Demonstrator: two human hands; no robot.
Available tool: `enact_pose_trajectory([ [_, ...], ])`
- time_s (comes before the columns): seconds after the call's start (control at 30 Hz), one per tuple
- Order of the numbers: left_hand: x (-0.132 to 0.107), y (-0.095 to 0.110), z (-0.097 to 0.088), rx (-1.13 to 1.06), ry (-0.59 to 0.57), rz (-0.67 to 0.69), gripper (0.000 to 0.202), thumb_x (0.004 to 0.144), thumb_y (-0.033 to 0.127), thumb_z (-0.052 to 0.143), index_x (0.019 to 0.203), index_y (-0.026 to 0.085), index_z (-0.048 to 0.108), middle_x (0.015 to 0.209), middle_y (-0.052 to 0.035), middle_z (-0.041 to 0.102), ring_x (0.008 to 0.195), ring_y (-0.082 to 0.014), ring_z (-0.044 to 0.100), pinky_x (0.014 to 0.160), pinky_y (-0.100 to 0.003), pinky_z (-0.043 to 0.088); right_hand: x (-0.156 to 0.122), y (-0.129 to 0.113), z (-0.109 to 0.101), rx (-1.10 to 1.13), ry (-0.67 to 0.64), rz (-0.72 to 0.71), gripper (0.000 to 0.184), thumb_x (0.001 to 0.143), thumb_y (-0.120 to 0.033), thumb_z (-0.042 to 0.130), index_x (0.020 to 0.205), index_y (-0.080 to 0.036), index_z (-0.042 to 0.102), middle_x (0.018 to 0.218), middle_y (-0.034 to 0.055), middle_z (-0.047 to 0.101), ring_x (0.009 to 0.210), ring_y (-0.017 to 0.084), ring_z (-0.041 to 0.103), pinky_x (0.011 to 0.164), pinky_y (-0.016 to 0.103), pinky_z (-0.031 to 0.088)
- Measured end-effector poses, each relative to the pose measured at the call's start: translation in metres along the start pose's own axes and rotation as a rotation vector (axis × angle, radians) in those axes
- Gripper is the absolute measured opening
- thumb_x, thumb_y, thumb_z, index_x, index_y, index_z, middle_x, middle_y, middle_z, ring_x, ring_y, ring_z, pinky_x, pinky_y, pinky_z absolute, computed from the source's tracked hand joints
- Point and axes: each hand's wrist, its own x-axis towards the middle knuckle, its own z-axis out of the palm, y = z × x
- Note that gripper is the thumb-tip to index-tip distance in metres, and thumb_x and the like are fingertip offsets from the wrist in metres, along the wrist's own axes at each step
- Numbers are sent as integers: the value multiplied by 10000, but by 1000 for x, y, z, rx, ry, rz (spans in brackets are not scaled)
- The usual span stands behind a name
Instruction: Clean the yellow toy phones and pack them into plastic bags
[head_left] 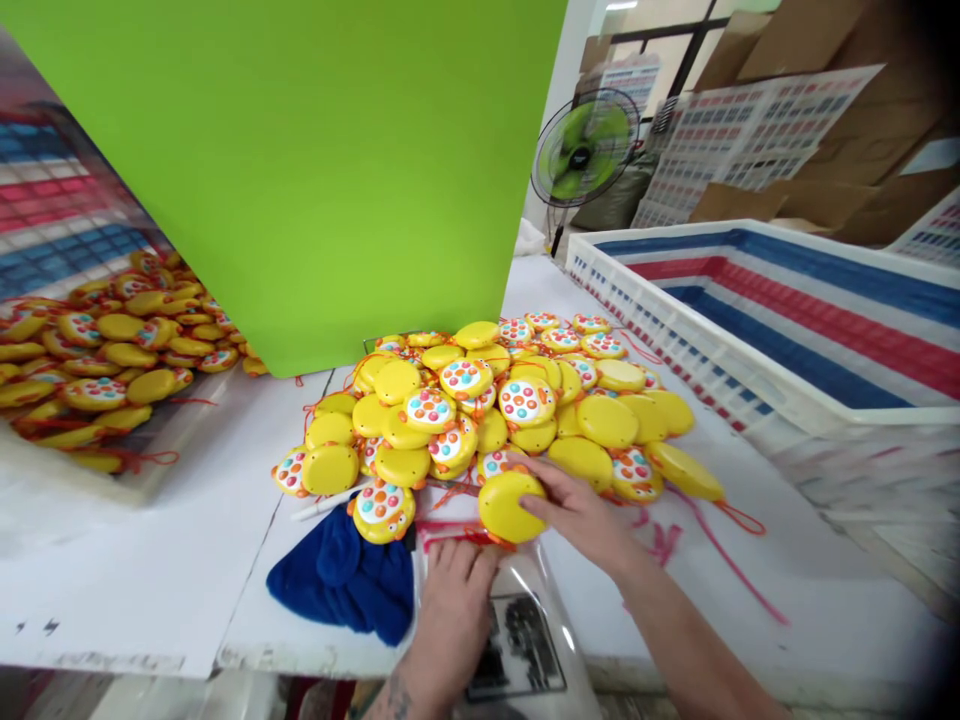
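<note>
My right hand (581, 510) holds a yellow, round animal-shaped toy (510, 507) between thumb and fingers, its plain back upward. My left hand (457, 590) is just below it, fingers curled in at the red-pink upper edge of a clear plastic bag (566, 625). What those fingers grip is hidden under them. Dark printed shapes show on the bag. In front of both hands lies a heap of similar toys (427, 408), some with white faces carrying coloured dots, many with red cords. A dark blue cloth item (345, 575) lies left of my left hand.
A tall green panel (300, 180) stands behind the heap. At left, a crate (142, 490) holds many more toys. A white basket (750, 420) with a striped lining stands at right. Pink ribbon (739, 565) lies on the white table (187, 560). Farther back are a fan (585, 150) and cartons (862, 150).
</note>
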Motion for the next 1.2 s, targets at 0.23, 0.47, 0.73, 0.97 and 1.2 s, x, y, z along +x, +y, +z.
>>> enact_pose_trajectory([
  [0.23, -1, 0, -2, 20, 137, -32, 53, 876, 198, 557, 844, 189, 599, 794, -29, 626, 767, -199, 535, 767, -375, 416, 5, -5, 34, -174, -124, -58, 372, 866, -384, 538, 1186, -218, 631, 1159, 82, 681, 1027, 245, 634, 915, 394, 487],
  [0.47, 1, -2, -4, -71, 200, -36, 93, 879, 130, 489, 909, 183, 559, 1181, -122, 568, 1090, -257, 507, 902, -455, 433, -6, -12, 43, -295, -83, -148, 315, 920, -376, 439, 1069, -259, 691, 1147, 73, 662, 1114, 242, 567, 983, 387, 424],
  [0.73, 14, -5, -18, -334, -51, -166, 44, 866, 170, 524, 843, 185, 558, 1225, -121, 571, 1121, -248, 524, 939, -429, 433, -28, 3, 26, -415, 48, -12, 302, 893, -344, 465, 1113, -236, 640, 954, 79, 732, 868, 267, 669, 795, 400, 509],
  [0.97, 16, 6, -43, -424, -177, -226, 95, 869, 188, 517, 808, 187, 589, 820, -53, 652, 839, -218, 582, 779, -357, 463, -40, -1, 47, -191, 141, 41, 318, 911, -360, 431, 1155, -214, 575, 738, 34, 694, 680, 215, 661, 642, 325, 530],
  [1.2, -3, -8, -35, -828, 148, -558, 532, 859, 390, 537, 1323, 206, 356, 1324, -148, 473, 1167, -262, 494, 923, -405, 442, -53, -11, 52, -49, 327, -38, 279, 902, -375, 476, 1102, -216, 590, 690, 17, 699, 604, 187, 661, 576, 297, 555],
])
